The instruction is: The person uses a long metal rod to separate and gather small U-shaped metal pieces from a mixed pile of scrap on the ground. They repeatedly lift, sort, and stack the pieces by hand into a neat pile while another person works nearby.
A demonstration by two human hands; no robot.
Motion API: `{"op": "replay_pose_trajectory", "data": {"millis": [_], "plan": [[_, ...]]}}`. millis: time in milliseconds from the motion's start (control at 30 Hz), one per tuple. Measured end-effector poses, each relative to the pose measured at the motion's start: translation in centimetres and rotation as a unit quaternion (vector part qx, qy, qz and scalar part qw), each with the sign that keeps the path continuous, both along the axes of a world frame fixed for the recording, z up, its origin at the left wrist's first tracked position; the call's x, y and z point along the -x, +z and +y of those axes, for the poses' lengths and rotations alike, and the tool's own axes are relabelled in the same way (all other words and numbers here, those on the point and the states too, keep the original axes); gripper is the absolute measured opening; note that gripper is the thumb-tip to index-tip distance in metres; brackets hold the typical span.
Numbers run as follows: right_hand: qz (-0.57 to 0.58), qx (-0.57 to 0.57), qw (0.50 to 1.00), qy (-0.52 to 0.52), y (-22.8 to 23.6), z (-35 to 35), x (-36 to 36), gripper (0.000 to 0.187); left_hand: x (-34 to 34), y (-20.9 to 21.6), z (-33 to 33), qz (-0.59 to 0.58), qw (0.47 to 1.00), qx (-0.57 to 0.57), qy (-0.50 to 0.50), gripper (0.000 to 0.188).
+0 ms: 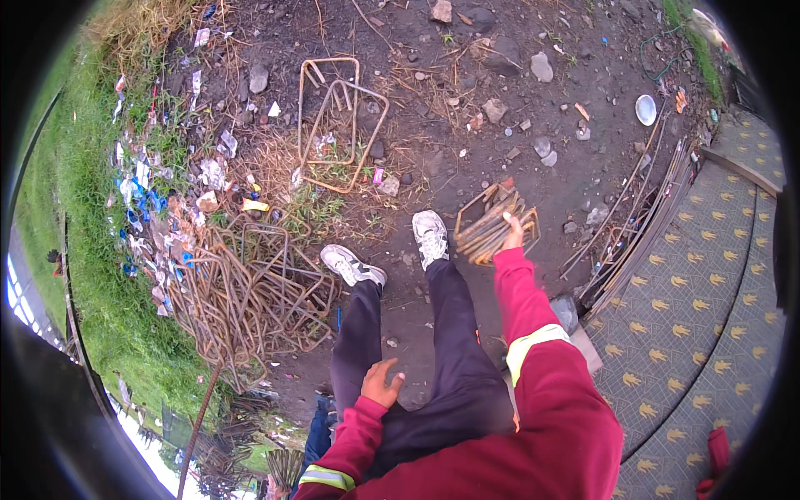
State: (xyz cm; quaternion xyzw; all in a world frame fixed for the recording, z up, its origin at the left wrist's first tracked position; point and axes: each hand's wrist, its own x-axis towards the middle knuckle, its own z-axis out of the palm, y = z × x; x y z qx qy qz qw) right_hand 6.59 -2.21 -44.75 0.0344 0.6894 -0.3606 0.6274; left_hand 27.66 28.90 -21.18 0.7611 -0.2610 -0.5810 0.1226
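My right hand [513, 230] is closed on the near right side of a bundle of rusty steel stirrups [487, 237], bent bars stacked face to face, just right of my right shoe. Whether the bundle touches the ground cannot be told. Over my thigh, my left hand [382, 384] holds nothing, its fingers loosely bent and the thumb apart. Two loose stirrups [302, 125] overlap on the ground ahead of my feet. To the left of my left shoe lies a large tangled heap of rusty stirrups [250, 287].
Litter [142, 196] and grass [96, 250] border the left side. At right, long thin rods [646, 204] lie beside a patterned grey sheet [692, 292]. Stones [542, 67] dot the dirt ahead, with a white bowl [645, 109] at far right. My shoes [354, 267] stand between heap and bundle.
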Motion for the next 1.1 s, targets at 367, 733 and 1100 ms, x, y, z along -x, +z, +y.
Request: {"op": "replay_pose_trajectory", "data": {"millis": [367,733,1100], "plan": [[0.012,0.049,0.992,0.116,-15.0,-5.9,-12.1,0.029,-2.5,-10.3,-1.1,0.036,0.988,0.015,0.152,0.035],[0.111,-0.095,0.887,0.438,-16.8,-9.9,-13.9,0.095,-0.9,-13.0,0.7,0.129,0.958,-0.064,0.248,0.031],[0.361,-0.012,0.882,0.302,-13.8,-4.1,-16.5,0.059,-1.8,-12.3,-0.1,0.184,0.917,-0.090,0.343,0.032]]}}
